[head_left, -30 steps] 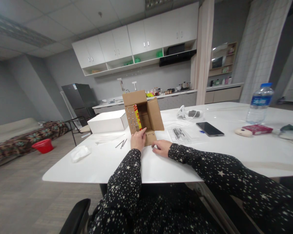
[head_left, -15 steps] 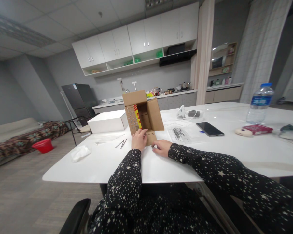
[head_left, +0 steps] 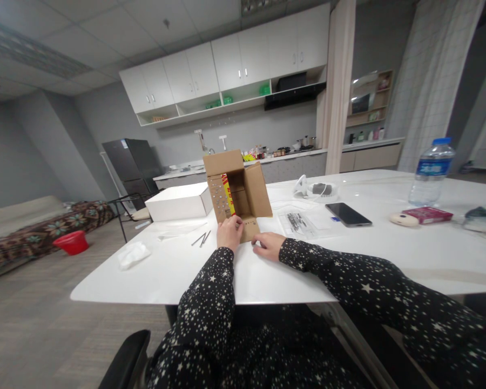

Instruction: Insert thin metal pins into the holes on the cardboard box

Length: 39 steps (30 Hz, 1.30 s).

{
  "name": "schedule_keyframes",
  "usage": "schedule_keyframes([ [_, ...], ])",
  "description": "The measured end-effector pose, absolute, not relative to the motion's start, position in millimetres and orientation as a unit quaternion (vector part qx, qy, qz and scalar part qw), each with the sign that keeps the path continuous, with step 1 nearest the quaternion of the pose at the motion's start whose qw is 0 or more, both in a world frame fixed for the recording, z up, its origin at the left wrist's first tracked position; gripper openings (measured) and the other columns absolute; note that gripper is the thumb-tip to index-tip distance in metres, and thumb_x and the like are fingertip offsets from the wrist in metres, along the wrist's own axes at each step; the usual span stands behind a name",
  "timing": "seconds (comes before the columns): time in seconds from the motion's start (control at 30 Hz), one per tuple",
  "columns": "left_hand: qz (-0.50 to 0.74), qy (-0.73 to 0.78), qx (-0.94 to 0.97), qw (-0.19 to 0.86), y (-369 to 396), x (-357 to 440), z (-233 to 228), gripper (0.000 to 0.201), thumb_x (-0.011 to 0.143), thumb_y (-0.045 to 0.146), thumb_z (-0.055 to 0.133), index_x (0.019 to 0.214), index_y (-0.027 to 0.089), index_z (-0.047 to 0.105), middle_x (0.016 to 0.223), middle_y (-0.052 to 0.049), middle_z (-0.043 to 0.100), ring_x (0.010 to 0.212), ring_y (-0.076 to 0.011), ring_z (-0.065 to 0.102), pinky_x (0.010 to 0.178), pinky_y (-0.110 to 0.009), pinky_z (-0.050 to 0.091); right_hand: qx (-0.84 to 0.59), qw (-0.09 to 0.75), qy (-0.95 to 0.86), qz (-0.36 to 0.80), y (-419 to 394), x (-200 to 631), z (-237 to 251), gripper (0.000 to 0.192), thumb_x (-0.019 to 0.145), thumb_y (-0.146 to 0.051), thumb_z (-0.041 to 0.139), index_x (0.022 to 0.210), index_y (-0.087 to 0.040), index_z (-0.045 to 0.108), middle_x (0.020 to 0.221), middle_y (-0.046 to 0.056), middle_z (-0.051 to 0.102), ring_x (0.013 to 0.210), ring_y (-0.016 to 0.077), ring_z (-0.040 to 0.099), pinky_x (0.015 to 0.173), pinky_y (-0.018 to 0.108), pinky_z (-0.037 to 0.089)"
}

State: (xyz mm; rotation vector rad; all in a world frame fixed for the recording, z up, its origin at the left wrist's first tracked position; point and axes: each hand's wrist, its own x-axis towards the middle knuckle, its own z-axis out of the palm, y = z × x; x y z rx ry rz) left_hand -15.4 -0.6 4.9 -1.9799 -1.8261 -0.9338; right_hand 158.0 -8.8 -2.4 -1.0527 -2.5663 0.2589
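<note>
my left hand pinches near flap of cardboard box standing open just ahead. right hand rests curled on white table beside box base, gripping nothing. box looks light, stiff, crushable; i'd hold side walls, not flaps.

place: office breakroom/kitchenette | evid: wall cabinets; fridge; counter w/ sink; sofa
</note>
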Motion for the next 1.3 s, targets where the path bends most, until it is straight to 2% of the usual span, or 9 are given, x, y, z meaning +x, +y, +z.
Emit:
schedule_keyframes([
  [0.37,-0.31,-0.616,-0.71,0.142,0.7,-16.5,2.2,0.021,0.085,0.031,0.049,0.089,0.023,0.068,0.094,-0.004,0.064,0.09,-0.0185,0.055,0.08,-0.031,0.04,-0.37,0.174,-0.907,0.096,-8.5,157.8,-1.7,0.024,0.078,-0.028,0.053,0.098,-0.018,0.063,0.064,0.0,0.058,0.061,0.0132,0.051,0.058,0.023,0.033],
  [0.73,-0.288,-0.618,-0.719,0.132,-7.2,-9.1,6.7,0.02,0.082,0.031,0.051,0.088,0.023,0.069,0.097,-0.005,0.062,0.096,-0.0203,0.054,0.084,-0.034,0.041,-0.367,0.18,-0.908,0.096,-6.9,157.6,-2.6,0.025,0.078,-0.028,0.053,0.098,-0.018,0.063,0.064,0.001,0.06,0.062,0.014,0.053,0.06,0.024,0.035],
  [0.97,-0.227,-0.556,-0.797,0.057,-10.1,-5.2,5.8,0.018,0.079,0.025,0.052,0.085,0.022,0.068,0.088,-0.002,0.065,0.086,-0.0168,0.057,0.078,-0.027,0.044,-0.346,0.183,-0.915,0.094,-4.5,158.7,-3.9,0.023,0.078,-0.026,0.051,0.097,-0.018,0.062,0.063,0.0,0.059,0.062,0.015,0.054,0.06,0.024,0.035],
  [1.3,-0.201,-0.543,-0.815,0.034,-8.3,-11.5,3.0,0.016,0.076,0.022,0.054,0.079,0.022,0.069,0.083,-0.001,0.066,0.073,-0.014,0.057,0.068,-0.024,0.044,-0.352,0.181,-0.913,0.101,-8.3,160.8,-0.5,0.025,0.078,-0.027,0.051,0.098,-0.018,0.063,0.07,0.002,0.061,0.065,0.0146,0.054,0.06,0.024,0.035],
])
